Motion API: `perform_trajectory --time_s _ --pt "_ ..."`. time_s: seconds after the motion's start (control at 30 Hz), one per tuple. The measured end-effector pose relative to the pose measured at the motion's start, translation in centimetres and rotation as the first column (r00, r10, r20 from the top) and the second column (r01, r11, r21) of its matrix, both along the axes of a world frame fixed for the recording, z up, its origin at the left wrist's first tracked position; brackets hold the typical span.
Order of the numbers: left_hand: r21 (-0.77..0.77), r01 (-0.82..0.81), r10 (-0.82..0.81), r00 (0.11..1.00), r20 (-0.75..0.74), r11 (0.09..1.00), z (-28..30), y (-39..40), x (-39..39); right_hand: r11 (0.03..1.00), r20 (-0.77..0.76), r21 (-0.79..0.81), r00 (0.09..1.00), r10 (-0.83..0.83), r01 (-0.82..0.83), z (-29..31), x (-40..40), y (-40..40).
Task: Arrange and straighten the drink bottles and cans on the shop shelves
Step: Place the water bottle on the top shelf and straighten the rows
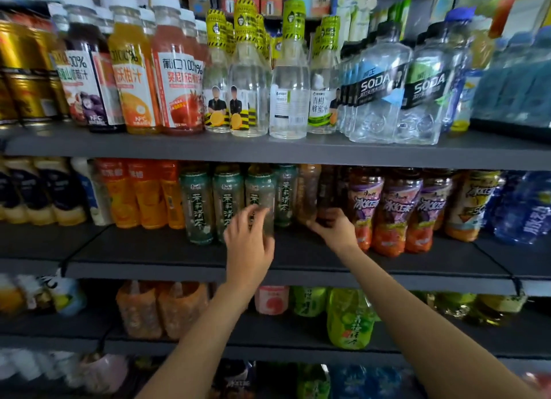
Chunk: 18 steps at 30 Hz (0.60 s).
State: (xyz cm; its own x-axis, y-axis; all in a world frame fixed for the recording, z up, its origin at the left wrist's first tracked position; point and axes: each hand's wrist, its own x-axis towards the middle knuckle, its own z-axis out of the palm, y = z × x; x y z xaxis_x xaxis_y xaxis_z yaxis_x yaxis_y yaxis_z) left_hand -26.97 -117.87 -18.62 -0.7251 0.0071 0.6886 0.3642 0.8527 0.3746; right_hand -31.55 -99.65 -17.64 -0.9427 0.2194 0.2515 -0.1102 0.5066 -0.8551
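Four shelves are showing, each carrying drinks, and the work is happening on the second shelf [167,249] from the top. Above it, clear bottles and soda bottles [381,82] are standing in fairly even rows. On the working shelf, a run of green tea bottles [196,205] is sitting left of centre and purple-labelled iced tea bottles [396,211] are crowding toward the front on the right, with darker brown bottles set further back between the two groups.

Both hands are reaching in at the middle. The left hand [249,243] is curling its fingers round the lower part of one green tea bottle [261,199], at the front right of its group. The right hand [332,227] is gripping the base of a brown bottle [310,194] just beside the iced teas; motion blur is hiding exactly how its fingertips are lying.

To do this step well, I judge each bottle should be slid along the shelf rather than lifted, held low so it is staying upright, turned label-forward, and brought level with its neighbours' front line without nudging the bottles beside it.
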Motion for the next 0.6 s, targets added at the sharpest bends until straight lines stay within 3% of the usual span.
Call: perform_trajectory --time_s 0.1,0.2,0.43,0.6 --pt "-0.138 -0.023 0.047 0.983 0.175 0.99 -1.2 -1.5 -1.0 0.998 0.014 -0.018 0.998 -0.054 0.055 -0.4 -3.6 -1.0" --pt "-0.239 0.009 0.045 0.974 0.221 0.971 -1.9 -2.5 -2.1 0.99 0.026 -0.006 0.989 -0.143 0.143 -0.7 -6.9 -2.1" --pt "-0.21 0.119 -0.103 0.991 0.086 0.97 -3.8 -4.0 -4.8 0.927 0.001 0.064 0.929 -0.371 0.37 -2.8 -11.0 -4.1" --pt "-0.2 0.146 -0.148 0.989 0.006 0.969 -5.0 -4.4 -5.6 0.904 -0.065 0.071 0.906 -0.417 0.421 -2.9 -11.1 -4.5"
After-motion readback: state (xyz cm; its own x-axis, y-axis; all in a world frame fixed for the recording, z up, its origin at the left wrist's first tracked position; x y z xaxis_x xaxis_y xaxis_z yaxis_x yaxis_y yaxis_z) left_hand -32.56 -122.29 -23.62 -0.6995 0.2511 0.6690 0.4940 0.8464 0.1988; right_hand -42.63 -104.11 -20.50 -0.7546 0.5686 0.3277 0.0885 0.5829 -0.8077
